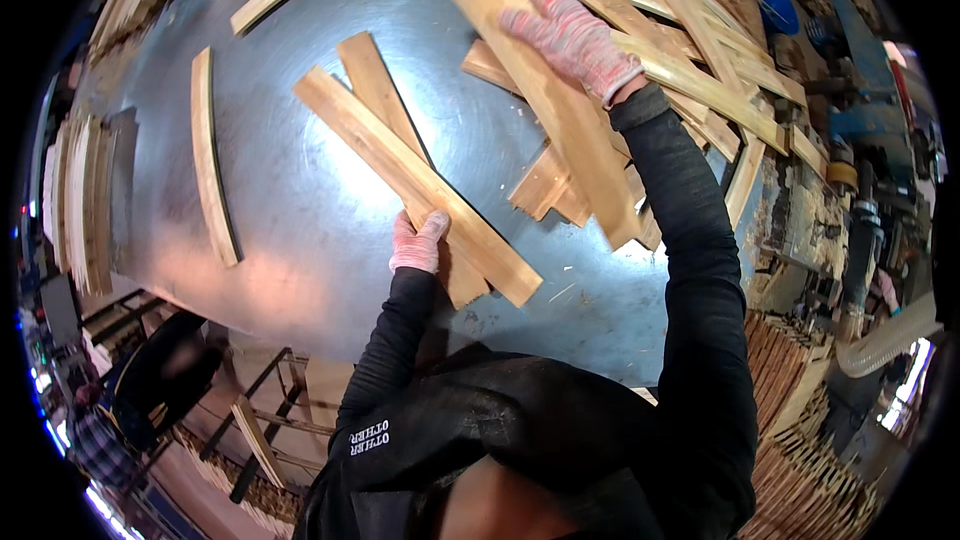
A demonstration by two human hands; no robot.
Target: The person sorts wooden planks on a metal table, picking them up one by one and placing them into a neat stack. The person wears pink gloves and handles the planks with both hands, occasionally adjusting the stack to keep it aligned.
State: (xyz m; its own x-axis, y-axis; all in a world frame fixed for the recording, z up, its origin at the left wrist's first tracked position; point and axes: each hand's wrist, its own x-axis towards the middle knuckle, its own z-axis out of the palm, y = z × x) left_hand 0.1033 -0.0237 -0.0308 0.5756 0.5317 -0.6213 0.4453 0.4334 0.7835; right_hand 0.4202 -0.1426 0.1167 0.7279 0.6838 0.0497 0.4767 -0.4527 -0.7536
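Black sleeves are rising from the lower edge of the frame, and the gloved left hand [418,243] at centre is lying closed over the near ends of two crossed slats [415,165] on the grey metal table [290,210]. Upper right of centre, the gloved right hand [573,40] is curling its fingers down over a long plank [540,90], which is leaning across the slat pile [700,50]. One curved slat [212,155] is lying apart at the left.

gloved hands [418,245] 2 — crossed slats under left hand [400,155] 2 — lone slat [212,155] 1
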